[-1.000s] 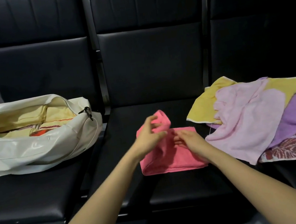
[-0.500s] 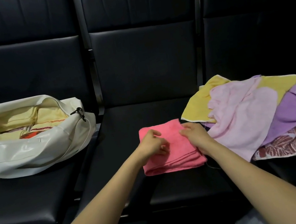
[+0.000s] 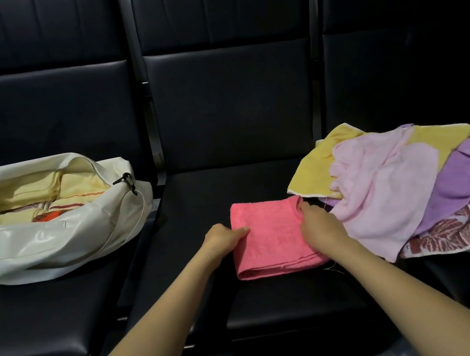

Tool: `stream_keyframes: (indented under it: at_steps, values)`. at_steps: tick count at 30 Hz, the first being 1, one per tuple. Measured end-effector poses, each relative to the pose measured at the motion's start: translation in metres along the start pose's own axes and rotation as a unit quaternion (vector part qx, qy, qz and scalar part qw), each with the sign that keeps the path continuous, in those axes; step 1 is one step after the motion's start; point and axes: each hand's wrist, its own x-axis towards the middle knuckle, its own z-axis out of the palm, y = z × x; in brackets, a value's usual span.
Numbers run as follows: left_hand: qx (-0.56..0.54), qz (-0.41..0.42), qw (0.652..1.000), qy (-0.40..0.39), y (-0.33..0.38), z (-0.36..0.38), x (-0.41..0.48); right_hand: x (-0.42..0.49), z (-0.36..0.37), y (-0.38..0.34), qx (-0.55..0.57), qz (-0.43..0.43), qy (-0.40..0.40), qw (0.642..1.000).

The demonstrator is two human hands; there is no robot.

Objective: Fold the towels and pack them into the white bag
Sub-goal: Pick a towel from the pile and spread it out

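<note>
Grip of left hand (image 3: 222, 240) and right hand (image 3: 321, 226) on edges of pink towel (image 3: 270, 235)

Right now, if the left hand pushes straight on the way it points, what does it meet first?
The folded pink towel: the left hand touches its left edge, pointing right across it. Past the towel, likely the right hand, though depth is unclear.

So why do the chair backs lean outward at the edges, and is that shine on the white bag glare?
Head view: the wide-angle lens splays the chair backs outward toward the frame edges; the white bag shows a soft sheen on its glossy side, not blown-out glare; the lighting is dim and even, with only a faint shadow under the pink towel.
</note>
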Motion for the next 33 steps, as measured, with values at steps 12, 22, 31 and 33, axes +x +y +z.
stream_keyframes:
  at_steps: [12,22,31,33]
  values:
    - [-0.250,0.056,0.960,-0.109,0.039,0.002,-0.022,0.004,-0.002,0.001,0.106,0.028,-0.013,0.994]
    - [-0.361,0.138,0.915,-0.112,0.070,-0.035,-0.057,-0.010,-0.023,-0.015,0.698,0.106,-0.268,0.655]
    - [-0.317,0.102,0.941,-0.066,0.043,-0.057,-0.045,-0.007,-0.041,0.000,0.740,0.034,-0.175,0.648]
    - [-0.284,0.108,0.952,-0.038,0.035,-0.060,-0.039,-0.005,-0.041,0.005,0.717,0.034,-0.132,0.683]
